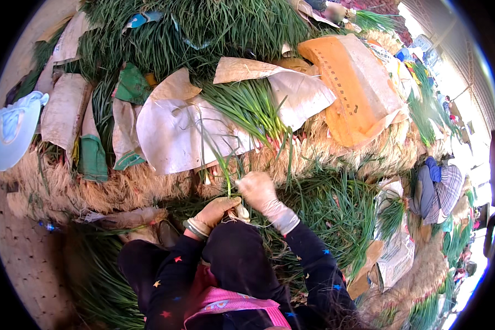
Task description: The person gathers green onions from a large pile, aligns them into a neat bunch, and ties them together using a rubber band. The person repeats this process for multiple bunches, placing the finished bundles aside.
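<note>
My left hand (213,213), in a pale work glove, grips a green-leaved allium plant (228,183) by its lower stem above my raised knee. Its leaves point away from me. A whitish bulb-like base (242,213) and some roots show beside the thumb, over the dark trouser knee (239,243). My right hand (258,190), gloved too, is raised just right of the stem with its fingers curled in. Whether anything is pinched in those fingers is hidden. Beyond both hands, a fan of green stalks (255,109) with reddish-white bases lies between woven sacks.
A long stack of plants with dry roots (305,154) runs across in front, topped by white sacking (177,132) and an orange sack (346,90). Loose leaves (326,218) cover the ground at right. A crouching person (441,189) works farther right. A pale blue sun hat (14,132) is at left.
</note>
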`<state>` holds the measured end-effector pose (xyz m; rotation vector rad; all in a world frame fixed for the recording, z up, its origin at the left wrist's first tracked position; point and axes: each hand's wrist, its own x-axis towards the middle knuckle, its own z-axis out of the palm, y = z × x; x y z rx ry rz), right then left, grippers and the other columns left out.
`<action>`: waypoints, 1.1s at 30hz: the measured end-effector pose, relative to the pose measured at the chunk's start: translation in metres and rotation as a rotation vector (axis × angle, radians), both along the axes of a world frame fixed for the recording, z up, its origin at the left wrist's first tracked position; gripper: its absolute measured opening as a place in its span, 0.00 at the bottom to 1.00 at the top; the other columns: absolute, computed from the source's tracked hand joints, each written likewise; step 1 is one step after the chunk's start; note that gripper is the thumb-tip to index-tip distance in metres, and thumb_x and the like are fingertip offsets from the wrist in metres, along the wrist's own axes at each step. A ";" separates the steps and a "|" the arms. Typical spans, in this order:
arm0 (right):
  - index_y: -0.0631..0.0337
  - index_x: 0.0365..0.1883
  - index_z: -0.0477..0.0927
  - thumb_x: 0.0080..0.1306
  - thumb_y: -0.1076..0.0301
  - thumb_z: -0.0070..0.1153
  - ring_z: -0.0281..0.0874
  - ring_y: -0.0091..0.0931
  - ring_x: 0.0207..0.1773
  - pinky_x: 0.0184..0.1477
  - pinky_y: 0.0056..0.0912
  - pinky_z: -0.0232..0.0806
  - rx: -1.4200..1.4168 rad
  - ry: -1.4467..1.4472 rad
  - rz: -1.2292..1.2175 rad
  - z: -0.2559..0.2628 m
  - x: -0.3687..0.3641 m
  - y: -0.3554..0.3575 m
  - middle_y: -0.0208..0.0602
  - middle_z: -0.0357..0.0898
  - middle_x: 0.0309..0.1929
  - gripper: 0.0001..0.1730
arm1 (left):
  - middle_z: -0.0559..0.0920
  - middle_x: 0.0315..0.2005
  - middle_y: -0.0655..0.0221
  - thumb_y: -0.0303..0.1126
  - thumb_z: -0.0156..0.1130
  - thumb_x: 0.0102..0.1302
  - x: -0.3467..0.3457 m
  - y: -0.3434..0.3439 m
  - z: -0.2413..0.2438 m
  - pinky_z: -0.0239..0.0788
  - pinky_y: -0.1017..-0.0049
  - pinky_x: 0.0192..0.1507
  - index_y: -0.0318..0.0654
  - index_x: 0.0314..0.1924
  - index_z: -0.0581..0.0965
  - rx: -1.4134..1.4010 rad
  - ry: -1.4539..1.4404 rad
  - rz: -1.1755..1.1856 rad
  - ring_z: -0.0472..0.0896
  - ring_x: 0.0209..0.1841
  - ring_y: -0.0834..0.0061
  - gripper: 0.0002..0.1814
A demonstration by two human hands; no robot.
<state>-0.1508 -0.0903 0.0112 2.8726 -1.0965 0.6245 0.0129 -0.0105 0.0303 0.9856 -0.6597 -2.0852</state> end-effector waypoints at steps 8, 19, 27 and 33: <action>0.51 0.40 0.79 0.62 0.36 0.39 0.77 0.32 0.43 0.51 0.37 0.64 0.831 0.289 -0.056 -0.029 -0.051 -0.044 0.33 0.80 0.42 0.30 | 0.74 0.23 0.73 0.32 0.45 0.69 0.019 -0.030 0.021 0.71 0.79 0.37 0.30 0.53 0.70 -0.159 0.039 0.418 0.72 0.26 0.83 0.17; 0.56 0.34 0.78 0.66 0.46 0.42 0.76 0.30 0.30 0.34 0.36 0.67 0.625 0.169 -0.704 -0.054 -0.076 -0.115 0.38 0.77 0.25 0.22 | 0.58 0.08 0.80 0.46 0.42 0.70 0.013 -0.031 -0.038 0.69 0.76 0.34 0.33 0.46 0.74 0.000 0.370 0.569 0.60 0.12 0.82 0.23; 0.58 0.28 0.79 0.62 0.47 0.48 0.75 0.29 0.26 0.28 0.34 0.67 0.933 -0.381 -0.462 -0.010 -0.069 -0.064 0.37 0.77 0.28 0.22 | 0.72 0.17 0.74 0.44 0.41 0.71 0.004 -0.030 -0.042 0.72 0.69 0.42 0.27 0.51 0.70 -0.096 0.344 0.435 0.74 0.23 0.74 0.24; 0.54 0.33 0.80 0.65 0.56 0.45 0.76 0.29 0.28 0.31 0.36 0.69 0.510 0.006 0.277 0.019 -0.001 0.005 0.35 0.77 0.33 0.15 | 0.78 0.41 0.63 0.42 0.45 0.70 -0.010 -0.025 -0.066 0.71 0.74 0.45 0.29 0.49 0.72 -0.007 0.165 0.248 0.78 0.41 0.74 0.21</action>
